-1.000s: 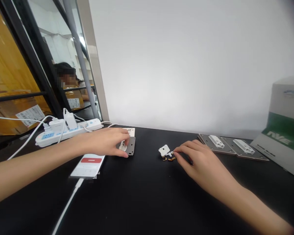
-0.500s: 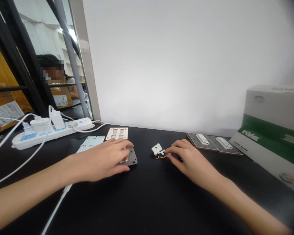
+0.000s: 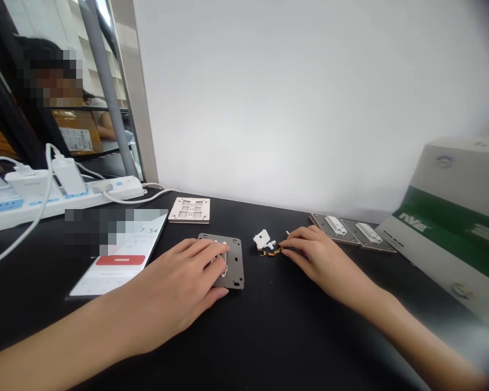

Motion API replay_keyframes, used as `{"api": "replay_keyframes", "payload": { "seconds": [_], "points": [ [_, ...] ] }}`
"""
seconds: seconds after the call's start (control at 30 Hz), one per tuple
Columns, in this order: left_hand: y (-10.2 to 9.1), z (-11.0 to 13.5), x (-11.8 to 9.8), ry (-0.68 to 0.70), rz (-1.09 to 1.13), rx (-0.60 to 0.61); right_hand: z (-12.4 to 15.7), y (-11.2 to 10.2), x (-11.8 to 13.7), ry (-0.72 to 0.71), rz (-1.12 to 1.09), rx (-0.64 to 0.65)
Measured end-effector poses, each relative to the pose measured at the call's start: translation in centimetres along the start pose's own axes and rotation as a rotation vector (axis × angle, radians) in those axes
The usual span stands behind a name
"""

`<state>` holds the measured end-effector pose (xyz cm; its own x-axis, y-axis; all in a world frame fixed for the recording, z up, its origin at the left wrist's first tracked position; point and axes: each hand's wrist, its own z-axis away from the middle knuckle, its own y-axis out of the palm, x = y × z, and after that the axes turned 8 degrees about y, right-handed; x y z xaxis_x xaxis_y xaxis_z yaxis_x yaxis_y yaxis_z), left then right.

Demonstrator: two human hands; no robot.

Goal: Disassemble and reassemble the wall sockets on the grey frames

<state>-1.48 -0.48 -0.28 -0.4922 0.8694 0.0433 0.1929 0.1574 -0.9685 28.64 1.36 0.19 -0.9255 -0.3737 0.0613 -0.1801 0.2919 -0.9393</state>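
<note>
My left hand is closed over a grey square switch plate, its fingers on the white-edged insert in the middle and its thumb along the near edge. The plate lies flat on the black table. To the right, my right hand pinches at a small pile, its fingertips on small brass-coloured metal pieces. Beside them lie a small white square plastic piece and a pale plastic bit. Something red shows partly under the right palm.
A cream frame plate lies behind my left hand. At the left are a lit phone and a white power strip with cables. Two plates with white rockers and a green-and-white box stand right. A person sits beyond the rack.
The view has shifted. My left hand has moved the grey plate to the right and slightly nearer, showing more of it. My right hand stays at the small pieces, its fingertips now on the brass-coloured ones.
</note>
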Motion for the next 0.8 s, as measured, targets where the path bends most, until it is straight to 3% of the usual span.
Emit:
{"api": "replay_keyframes", "payload": {
  "seconds": [0.17,0.37,0.57,0.7,0.8],
  "points": [
    [-0.5,-0.2,-0.2,-0.059,0.129,-0.082,0.0,-0.7,0.8,-0.012,-0.013,-0.1],
    [-1.1,-0.4,-0.9,-0.225,0.468,-0.291,0.7,-1.3,5.6,-0.107,-0.281,-0.274],
    [-1.7,-0.9,-1.9,-0.383,0.825,-0.346,1.4,-0.9,8.8,-0.211,-0.332,-0.336],
    [-1.9,-1.2,-2.3,-0.375,0.98,-0.364,1.5,-0.8,9.2,-0.242,-0.348,-0.371],
    [-2.1,-1.4,-2.3,-0.369,1.039,-0.313,1.5,-0.8,9.2,-0.233,-0.363,-0.39]
  ]
}}
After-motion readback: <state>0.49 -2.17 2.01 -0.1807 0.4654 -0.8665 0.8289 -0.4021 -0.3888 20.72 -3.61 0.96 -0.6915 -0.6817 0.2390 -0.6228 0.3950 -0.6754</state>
